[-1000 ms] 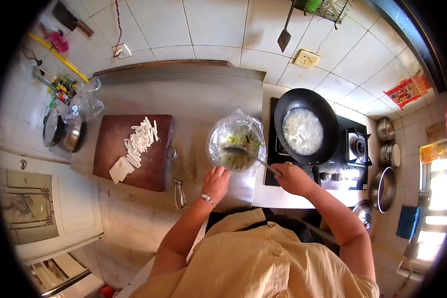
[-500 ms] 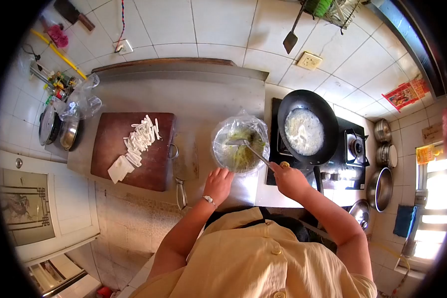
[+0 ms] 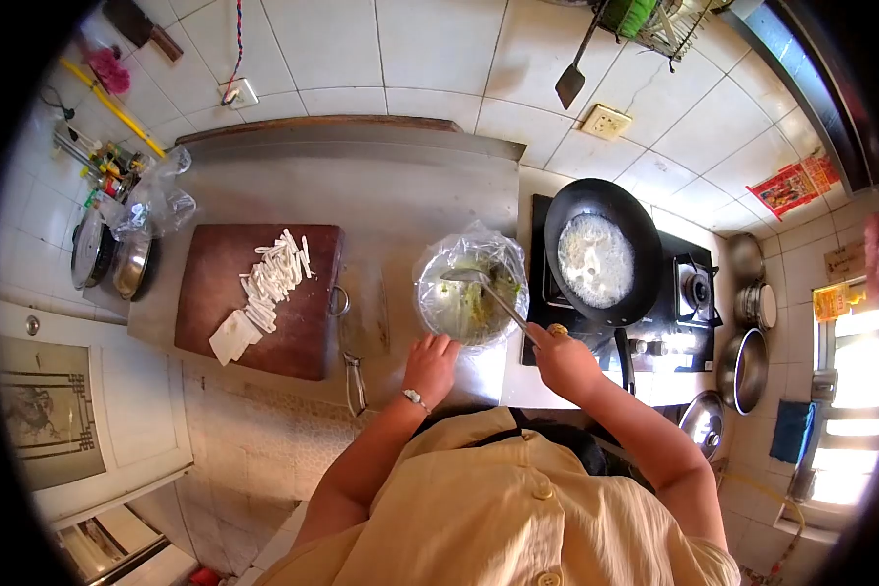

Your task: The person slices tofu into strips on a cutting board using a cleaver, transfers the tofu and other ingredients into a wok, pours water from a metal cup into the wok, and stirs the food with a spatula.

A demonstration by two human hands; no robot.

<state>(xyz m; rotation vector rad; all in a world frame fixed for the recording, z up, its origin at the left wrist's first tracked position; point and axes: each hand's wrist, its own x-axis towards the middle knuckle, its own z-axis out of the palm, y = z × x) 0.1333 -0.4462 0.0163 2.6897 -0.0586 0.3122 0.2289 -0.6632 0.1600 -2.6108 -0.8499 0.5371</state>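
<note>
Wrapped around the handle of a metal spatula (image 3: 503, 305) is my right hand (image 3: 565, 359). The spatula's head is inside a bowl lined with clear plastic (image 3: 438, 314), over some yellow-green food (image 3: 481, 311) that the plastic partly blurs. My left hand (image 3: 433, 366) holds the bowl's near-left edge, fingers together; the exact grip is partly hidden. Right of the bowl, a black wok (image 3: 645, 234) sits on the stove with a whitish, foamy liquid (image 3: 596, 259) in it.
A brown cutting board (image 3: 205, 293) at left bears pale cut strips (image 3: 273, 273) and flat slices (image 3: 232, 339). The gas stove (image 3: 689, 337) has a second burner (image 3: 695, 287). Metal pans (image 3: 742, 371) stand at far right. A crumpled plastic bag (image 3: 161, 210) lies at far left.
The spatula head has shifted slightly inside the bowl, and my right hand has moved a little. The left hand stays at the bowl's edge. The view has drifted slightly.
</note>
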